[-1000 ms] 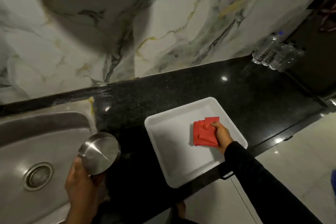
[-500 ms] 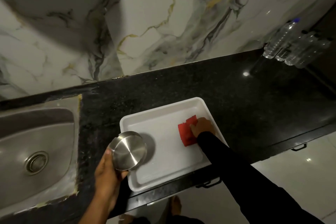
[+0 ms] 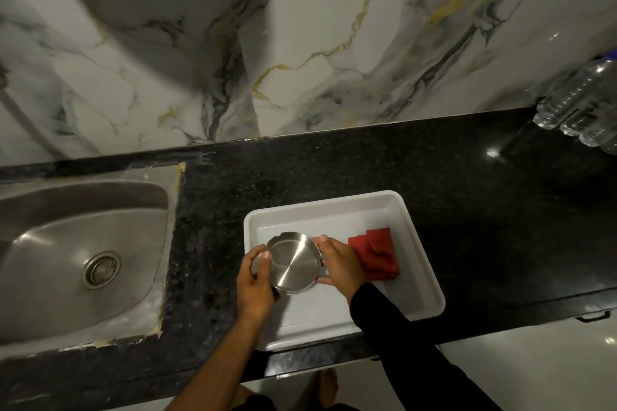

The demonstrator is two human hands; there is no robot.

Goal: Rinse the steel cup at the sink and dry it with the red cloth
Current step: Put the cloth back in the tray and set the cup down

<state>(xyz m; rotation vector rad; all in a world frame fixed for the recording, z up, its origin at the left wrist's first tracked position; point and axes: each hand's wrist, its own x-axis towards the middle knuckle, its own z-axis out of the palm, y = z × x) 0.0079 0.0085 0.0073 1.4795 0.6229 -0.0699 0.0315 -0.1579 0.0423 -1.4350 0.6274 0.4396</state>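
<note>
The steel cup (image 3: 293,262) is upside down over the left part of the white tray (image 3: 417,243), its flat shiny base facing me. My left hand (image 3: 255,280) grips its left side and my right hand (image 3: 340,265) holds its right side. Whether the cup rests on the tray floor or hangs just above it, I cannot tell. The folded red cloth (image 3: 377,252) lies in the tray just right of my right hand, with no hand on it. The steel sink (image 3: 66,243) with its round drain (image 3: 100,269) is at the left.
A black granite counter (image 3: 334,170) runs along a marble wall. Several clear plastic bottles (image 3: 574,107) stand at the far right corner. A drawer handle (image 3: 591,317) shows below the counter's front edge, and pale floor lies below that.
My left hand carried the cup from beside the sink rightward over the tray. My right hand let go of the red cloth and moved left onto the cup.
</note>
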